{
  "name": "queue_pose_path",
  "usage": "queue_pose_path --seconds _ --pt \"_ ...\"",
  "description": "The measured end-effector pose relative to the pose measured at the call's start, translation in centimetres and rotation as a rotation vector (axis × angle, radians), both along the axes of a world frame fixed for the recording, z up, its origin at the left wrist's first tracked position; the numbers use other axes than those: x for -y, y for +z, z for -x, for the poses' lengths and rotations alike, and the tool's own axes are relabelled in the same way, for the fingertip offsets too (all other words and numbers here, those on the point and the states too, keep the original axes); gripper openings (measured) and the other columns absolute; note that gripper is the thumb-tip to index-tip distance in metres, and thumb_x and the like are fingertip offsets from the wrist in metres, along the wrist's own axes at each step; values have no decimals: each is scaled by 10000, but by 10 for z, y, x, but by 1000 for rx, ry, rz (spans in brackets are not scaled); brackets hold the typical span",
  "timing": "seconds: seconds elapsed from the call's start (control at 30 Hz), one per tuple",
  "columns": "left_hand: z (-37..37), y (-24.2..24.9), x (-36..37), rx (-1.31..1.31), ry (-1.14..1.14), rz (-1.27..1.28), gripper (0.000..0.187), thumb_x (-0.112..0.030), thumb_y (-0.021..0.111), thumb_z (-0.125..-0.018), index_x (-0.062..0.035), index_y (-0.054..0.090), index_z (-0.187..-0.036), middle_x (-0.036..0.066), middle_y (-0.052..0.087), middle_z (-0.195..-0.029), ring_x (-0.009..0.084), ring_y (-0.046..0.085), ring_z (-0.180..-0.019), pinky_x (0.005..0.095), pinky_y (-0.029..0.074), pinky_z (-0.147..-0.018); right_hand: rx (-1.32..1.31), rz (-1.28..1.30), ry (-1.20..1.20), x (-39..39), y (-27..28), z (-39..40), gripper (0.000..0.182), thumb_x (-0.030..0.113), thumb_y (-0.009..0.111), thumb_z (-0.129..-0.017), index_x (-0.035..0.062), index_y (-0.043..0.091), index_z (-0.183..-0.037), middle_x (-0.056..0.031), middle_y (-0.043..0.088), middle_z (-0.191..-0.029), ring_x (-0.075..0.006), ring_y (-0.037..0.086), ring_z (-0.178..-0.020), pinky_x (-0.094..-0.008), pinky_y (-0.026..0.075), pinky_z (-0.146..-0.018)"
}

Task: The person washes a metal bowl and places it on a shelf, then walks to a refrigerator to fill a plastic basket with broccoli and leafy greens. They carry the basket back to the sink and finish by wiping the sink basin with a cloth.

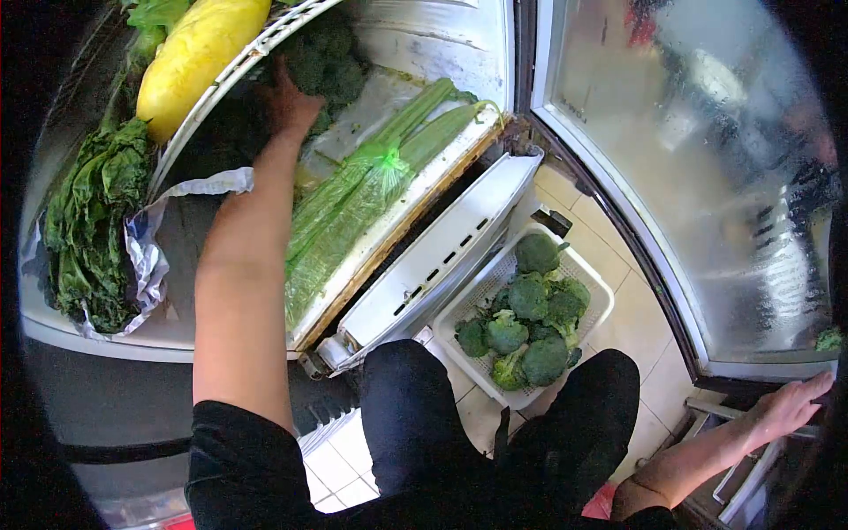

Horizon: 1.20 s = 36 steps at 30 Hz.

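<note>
My left hand (291, 104) reaches deep into the fridge, against dark broccoli heads (329, 71) at the back of the lower shelf. Its fingers are mostly lost in shadow and among the heads, so their grip is hidden. Out to the right, my right hand (789, 408) is stretched beside the lower edge of the glass door (689, 185), fingers extended and nothing visible in them. Between my knees, a white plastic basket (602, 276) on the floor holds several broccoli heads (528, 297).
Bagged celery (362, 190) lies along the shelf's front edge. A white slotted panel (442, 256) stands below it. Wilted leafy greens (97, 225) and a yellow melon-like item (199, 62) are at left, near a curved white wire rack (231, 75). The glass door is swung open at right.
</note>
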<state>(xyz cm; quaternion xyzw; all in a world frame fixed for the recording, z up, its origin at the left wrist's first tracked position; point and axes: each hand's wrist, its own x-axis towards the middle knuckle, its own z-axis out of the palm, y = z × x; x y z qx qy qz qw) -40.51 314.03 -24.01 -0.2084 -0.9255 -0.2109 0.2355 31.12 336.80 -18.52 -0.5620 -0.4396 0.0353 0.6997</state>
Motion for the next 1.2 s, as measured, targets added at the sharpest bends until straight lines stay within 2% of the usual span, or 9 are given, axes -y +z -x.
queue_pose_path --seconds 0.1,0.37,0.6,0.67,0.8,0.93,1.03,1.13,1.2 --pt "8 -8 1 -179 40 66 1171 -301 873 -617 -226 133 -1521 413 326 -1354 468 361 -1319 506 386 -1060 18 0 -9 4 1 4 717 523 526 -949 -83 486 -1329 -229 534 -1337 -294 551 -1159 -381 428 -991" --pt "57 -30 36 -205 -84 -114 1277 -284 910 -533 -128 122 -1525 197 305 -1512 395 318 -1372 492 210 -1164 -2 44 35 7 3 7 765 592 488 -943 -71 509 -1324 -192 530 -1365 -284 542 -1182 -368 414 -999" --pt "41 -20 60 -50 -77 -226 1283 -233 900 -519 -103 112 -1523 210 308 -1505 347 318 -1384 438 250 -1164 26 2 78 1 -4 -1 781 584 495 -945 -97 482 -1328 -222 526 -1346 -281 540 -1161 -386 423 -1001" --pt "53 -21 65 154 -135 -407 1265 -201 892 -517 -93 127 -1520 194 325 -1498 340 333 -1375 420 271 -1158 14 8 62 5 -1 7 772 578 495 -949 -99 487 -1320 -218 533 -1335 -277 545 -1142 -382 428 -991" --pt "58 -22 70 49 -129 -353 1225 -156 874 -545 -82 130 -1515 180 341 -1492 336 370 -1353 416 291 -1147 -12 1 167 16 8 20 709 498 474 -989 -76 396 -1396 -218 466 -1402 -294 505 -1222 -399 406 -1024" --pt "57 -22 78 198 -220 -573 1134 -154 870 -610 -85 172 -1502 168 385 -1474 325 407 -1332 399 324 -1122 53 -60 234 19 6 19 669 456 464 -1006 -70 375 -1410 -215 457 -1408 -287 496 -1231 -397 405 -1026" --pt "79 -22 100 786 -265 -974 1083 -137 866 -615 -110 232 -1492 150 396 -1474 313 392 -1345 400 326 -1121 -19 -7 148 22 6 20 694 475 474 -996 -78 381 -1404 -213 467 -1402 -282 496 -1232 -388 391 -1043" --pt "56 13 119 -86 -400 198 999 -164 851 -617 -99 313 -1458 147 412 -1456 318 376 -1352 417 302 -1139 -24 -21 212 23 0 13 702 485 491 -984 -90 419 -1381 -216 486 -1396 -291 508 -1233 -387 375 -1061" --pt "50 31 108 -286 -451 148 988 -199 849 -636 -77 306 -1454 158 417 -1450 328 390 -1341 430 318 -1134 -46 25 93 23 -1 12 698 495 512 -970 -98 477 -1337 -218 511 -1380 -285 530 -1213 -380 385 -1050"
